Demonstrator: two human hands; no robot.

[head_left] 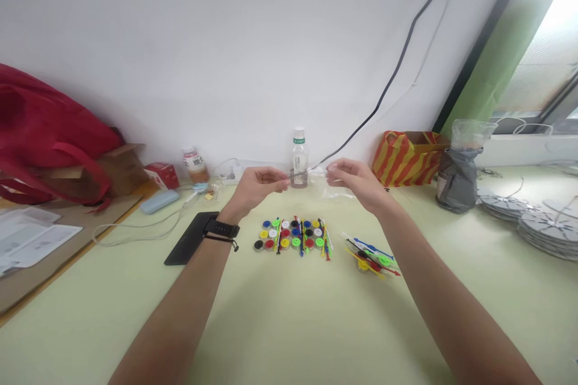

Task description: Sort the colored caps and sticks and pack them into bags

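My left hand (pixel 264 185), with a black watch on its wrist, is closed in a pinch above the table's far part. Opposite it, my right hand (pixel 354 180) also pinches with thumb and fingers. Between the fingertips is a thin clear plastic bag (pixel 316 171), hard to make out against the wall. Closer to me lie rows of small round discs (pixel 285 233) in several colours, with coloured plastic arrows (pixel 301 239) laid across them. Near my right forearm is a separate pile of arrows and discs (pixel 370 257).
A clear bottle (pixel 299 159) stands behind the hands, near a hanging black cable (pixel 401 51). At left are a black phone (pixel 192 239), a light blue case (pixel 159 201) and a red bag (pixel 49 126). A striped bag (pixel 397 159) and stacked grey discs (pixel 548 228) sit at right.
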